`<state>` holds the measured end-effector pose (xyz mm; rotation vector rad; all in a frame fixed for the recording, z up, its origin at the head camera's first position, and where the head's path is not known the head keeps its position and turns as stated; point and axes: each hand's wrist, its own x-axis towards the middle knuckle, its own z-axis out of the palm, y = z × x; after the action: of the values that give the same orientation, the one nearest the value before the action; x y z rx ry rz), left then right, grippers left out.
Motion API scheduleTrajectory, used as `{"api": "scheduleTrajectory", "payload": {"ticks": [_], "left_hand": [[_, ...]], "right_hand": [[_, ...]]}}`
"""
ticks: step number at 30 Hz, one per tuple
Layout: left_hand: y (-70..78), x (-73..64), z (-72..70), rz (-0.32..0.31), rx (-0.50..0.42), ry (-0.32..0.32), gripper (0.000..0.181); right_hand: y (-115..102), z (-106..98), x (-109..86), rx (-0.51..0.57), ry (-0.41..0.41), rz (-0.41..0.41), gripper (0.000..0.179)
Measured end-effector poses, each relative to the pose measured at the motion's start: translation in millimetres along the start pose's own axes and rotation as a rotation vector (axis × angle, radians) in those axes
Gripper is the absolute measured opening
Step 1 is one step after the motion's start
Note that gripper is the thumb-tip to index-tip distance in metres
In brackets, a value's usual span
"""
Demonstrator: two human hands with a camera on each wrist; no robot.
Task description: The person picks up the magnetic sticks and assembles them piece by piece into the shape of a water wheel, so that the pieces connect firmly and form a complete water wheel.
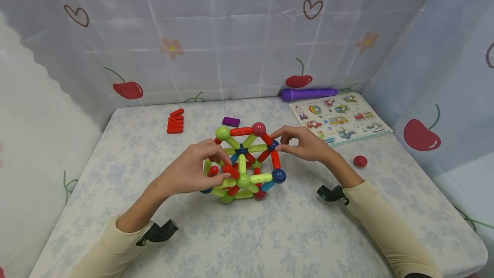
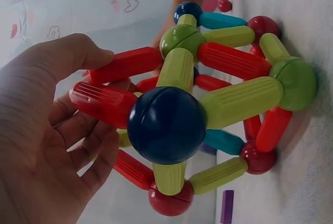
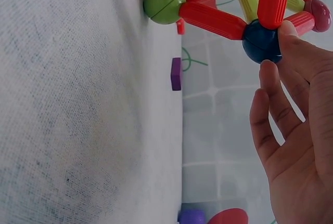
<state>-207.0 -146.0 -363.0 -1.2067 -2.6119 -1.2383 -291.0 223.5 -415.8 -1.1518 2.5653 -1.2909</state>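
Note:
A ball-and-rod magnetic building frame [image 1: 242,170] of green, red and blue pieces stands on the table between both hands. At its near left, my left hand [image 1: 189,168] pinches the free end of a red rod [image 1: 230,171] that joins a green ball [image 1: 243,180]. In the left wrist view, another red rod [image 2: 101,102] sticks out from a dark blue ball [image 2: 166,125] beside those fingers. My right hand [image 1: 306,143] pinches a dark blue ball [image 3: 261,42] on the frame's right side with thumb and fingertips.
Several loose red rods [image 1: 175,124] lie at the back left. A purple block [image 1: 231,122] sits behind the frame. Toward the back right are a purple stick [image 1: 308,94] and a picture board [image 1: 339,119]. A red ball [image 1: 360,161] rests right of my right hand.

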Motion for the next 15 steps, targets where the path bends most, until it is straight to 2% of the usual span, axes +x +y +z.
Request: {"api": "scheduleTrajectory", "payload": {"ticks": [5, 15], "left_hand": [[-0.4, 0.9, 1.1, -0.018, 0.023, -0.022, 0.025], [0.3, 0.6, -0.4, -0.023, 0.01, -0.041, 0.025]], "right_hand": [[0.7, 0.0, -0.4, -0.002, -0.002, 0.004, 0.034], [-0.6, -1.2, -0.3, -0.016, -0.006, -0.011, 0.034]]}}
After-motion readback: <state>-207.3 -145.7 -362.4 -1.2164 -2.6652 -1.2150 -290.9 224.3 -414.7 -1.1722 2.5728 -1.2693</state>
